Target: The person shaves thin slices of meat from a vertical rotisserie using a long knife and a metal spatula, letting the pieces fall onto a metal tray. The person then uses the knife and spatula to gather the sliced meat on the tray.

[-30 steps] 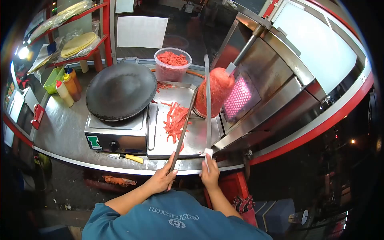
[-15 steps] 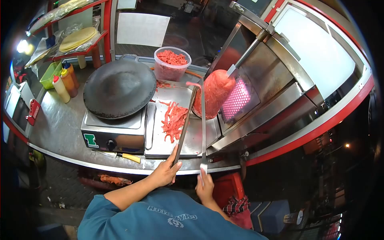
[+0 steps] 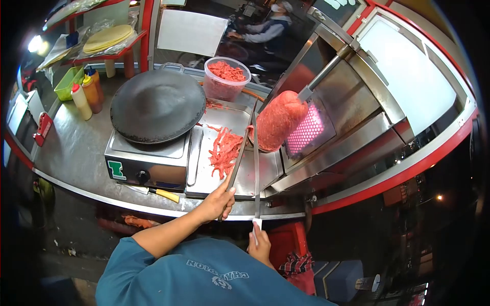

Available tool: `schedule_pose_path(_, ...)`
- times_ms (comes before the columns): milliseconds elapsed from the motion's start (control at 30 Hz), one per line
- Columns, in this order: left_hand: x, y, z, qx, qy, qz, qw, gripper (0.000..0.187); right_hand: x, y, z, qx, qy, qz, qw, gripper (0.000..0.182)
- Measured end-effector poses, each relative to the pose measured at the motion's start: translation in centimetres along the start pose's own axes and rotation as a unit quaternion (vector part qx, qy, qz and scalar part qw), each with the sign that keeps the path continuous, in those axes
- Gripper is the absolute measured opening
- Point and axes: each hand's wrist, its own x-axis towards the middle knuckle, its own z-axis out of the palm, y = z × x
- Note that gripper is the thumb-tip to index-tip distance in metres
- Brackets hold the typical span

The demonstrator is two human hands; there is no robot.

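My left hand (image 3: 219, 201) is closed around a pair of long metal tongs (image 3: 238, 164), which reach up over the tray toward the meat. In my right hand (image 3: 260, 244) is a long knife (image 3: 256, 178), gripped by its white handle, its narrow blade pointing away from me. Blade and tongs lie close together at the left side of a red meat cone (image 3: 282, 120), which stands on a vertical spit. A small piece of meat shows by the blade. Cut strips of meat (image 3: 224, 152) lie in the metal tray (image 3: 204, 179) below.
Left of the tray, a dark domed griddle (image 3: 155, 104) covers a steel burner (image 3: 148, 163). Behind stands a clear tub (image 3: 224, 89) of meat pieces. The steel grill (image 3: 352, 122) glows at right. A yellow-handled knife (image 3: 166, 195) lies at the front edge. A rider (image 3: 273, 28) passes outside.
The knife and my right hand have drawn slightly back toward me. The meat strip at the tongs' tip no longer shows there. The view has shifted a little, and a rider has appeared outside.
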Motion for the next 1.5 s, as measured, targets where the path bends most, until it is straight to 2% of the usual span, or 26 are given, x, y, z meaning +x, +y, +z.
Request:
schedule_pose_path(67,0.1,0.8,0.1,-0.108,-0.011,-0.02,0.994,0.061,0.7,-1.0,0.1,0.011,-0.001,-0.003,1.0,0.05)
schedule_pose_path(100,0.5,0.7,-0.4,-0.155,-0.039,-0.041,0.986,0.068,1.9,-1.2,0.4,0.016,-0.003,-0.006,1.0,0.05)
schedule_pose_path(167,0.9,0.7,-0.9,-0.219,-0.037,-0.053,0.974,0.058,7.5,-3.3,0.6,0.043,-0.036,0.03,0.998,0.052)
schedule_pose_path(200,1.2,0.4,-0.8,-0.256,-0.036,-0.057,0.964,0.054,10.2,-6.6,-0.1,0.122,-0.06,0.088,0.987,0.055)
schedule_pose_path(233,1.4,-0.1,-1.0,-0.276,-0.039,-0.049,0.959,0.035,11.1,-7.5,-0.2,0.197,-0.073,0.144,0.967,0.057)
schedule_pose_path(267,1.5,-0.6,-1.2,-0.289,-0.032,-0.047,0.956,0.027,11.4,-8.0,0.1,0.275,-0.082,0.198,0.937,0.059)
schedule_pose_path(333,0.6,-0.7,-1.7,-0.297,-0.048,-0.057,0.952,0.024,7.9,-6.4,-0.2,0.349,-0.12,0.243,0.897,0.064)
schedule_pose_path(367,-0.2,-0.4,-1.6,-0.285,-0.054,-0.042,0.956,0.023,5.2,-4.8,0.3,0.361,-0.105,0.238,0.895,0.065)
schedule_pose_path(400,-1.0,-0.5,-2.1,-0.265,-0.06,-0.049,0.961,0.036,2.4,-3.0,0.7,0.349,-0.092,0.189,0.913,0.061)
schedule_pose_path(467,-2.8,-0.9,-2.4,-0.2,-0.046,-0.056,0.977,0.057,0.2,-1.9,0.5,0.315,-0.061,0.216,0.922,0.05)
schedule_pose_path(533,-5.0,-1.0,-2.2,-0.112,-0.016,-0.08,0.99,0.069,3.8,-3.2,-0.4,0.252,-0.036,0.088,0.963,0.044)
schedule_pose_path(567,-6.0,-1.2,-2.0,-0.03,-0.02,-0.061,0.997,0.07,5.8,-2.1,0.5,0.208,0.0,0.041,0.977,0.044)
schedule_pose_path(600,-6.9,-1.0,-1.7,0.008,-0.018,-0.067,0.998,0.072,8.3,-3.8,0.5,0.216,0.026,0.066,0.974,0.042)
schedule_pose_path(667,-8.2,-1.6,-1.3,0.059,-0.007,-0.055,0.997,0.075,11.9,-4.9,1.0,0.232,0.097,0.032,0.967,0.04)
schedule_pose_path(733,-8.7,-1.0,-0.6,0.087,0.002,-0.07,0.994,0.076,10.2,-2.0,1.1,0.125,0.102,-0.023,0.987,0.039)
schedule_pose_path(800,-8.7,-0.6,-1.1,0.126,-0.008,-0.08,0.989,0.079,5.2,1.3,1.5,0.119,0.077,0.001,0.99,0.04)
schedule_pose_path(867,-8.7,-0.2,-0.8,0.141,-0.012,-0.085,0.986,0.079,1.0,2.6,2.0,0.18,0.084,-0.006,0.98,0.044)
schedule_pose_path(1000,-8.3,-0.1,-0.2,0.167,0.002,-0.089,0.982,0.079,7.8,0.8,1.0,0.095,0.06,-0.028,0.993,0.046)
schedule_pose_path(1067,-7.3,-0.6,-0.3,0.181,0.005,-0.079,0.98,0.079,11.7,-0.8,0.5,0.024,0.079,-0.086,0.993,0.045)
schedule_pose_path(1133,-6.5,0.3,0.2,0.189,0.008,-0.066,0.98,0.079,10.5,-0.8,0.5,0.029,0.075,-0.078,0.994,0.044)
schedule_pose_path(1233,-5.5,-0.1,-0.5,0.194,-0.001,-0.051,0.98,0.079,2.3,0.6,1.2,0.09,0.047,0.046,0.994,0.038)
schedule_pose_path(1300,-5.2,0.2,0.0,0.207,0.007,-0.06,0.976,0.079,-0.3,0.7,1.0,0.097,0.061,0.007,0.993,0.038)
schedule_pose_path(1333,-5.1,0.5,0.0,0.218,0.01,-0.066,0.974,0.079,-0.3,0.4,1.0,0.102,0.066,0.002,0.993,0.038)
schedule_pose_path(1400,-4.9,0.1,-0.1,0.225,0.013,-0.058,0.973,0.08,3.1,0.2,1.0,0.081,0.038,0.06,0.994,0.039)
schedule_pose_path(1433,-4.6,-0.2,0.0,0.224,0.017,-0.058,0.973,0.081,6.1,-0.6,0.6,0.027,0.031,0.026,0.999,0.042)
schedule_pose_path(1500,-3.8,-0.9,0.2,0.221,0.024,-0.047,0.974,0.081,9.4,-1.3,1.0,0.042,0.053,-0.037,0.997,0.046)
